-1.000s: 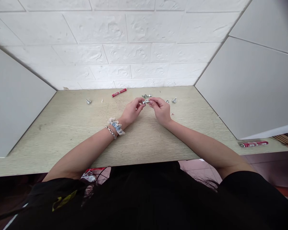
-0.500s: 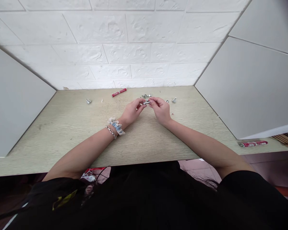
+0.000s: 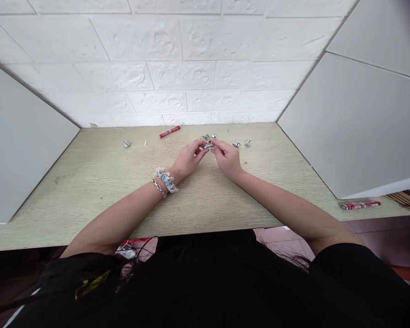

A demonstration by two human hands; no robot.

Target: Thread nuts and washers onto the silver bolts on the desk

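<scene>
A small silver bolt (image 3: 208,146) is between my two hands, just above the tabletop. My left hand (image 3: 187,160) is closed, pinching the bolt at its left end between thumb and fingers. My right hand (image 3: 228,159) is at the bolt's other end, forefinger above and thumb below; small parts between these fingertips are too fine to make out. Just behind my fingers lie more metal bolts (image 3: 209,136). Beside my right hand are a bolt with washers (image 3: 236,145) and another standing bolt (image 3: 248,142).
At the left stands a further bolt (image 3: 125,144), with a small white scrap (image 3: 145,143) near it. A red tube (image 3: 169,132) lies by the white brick wall (image 3: 164,75). Another red tube (image 3: 361,205) is at the front right. Grey panels (image 3: 372,118) border the wooden table (image 3: 99,196).
My right forefinger and thumb have parted somewhat and shifted slightly left around the bolt's end. The left hand keeps its hold, nearly still.
</scene>
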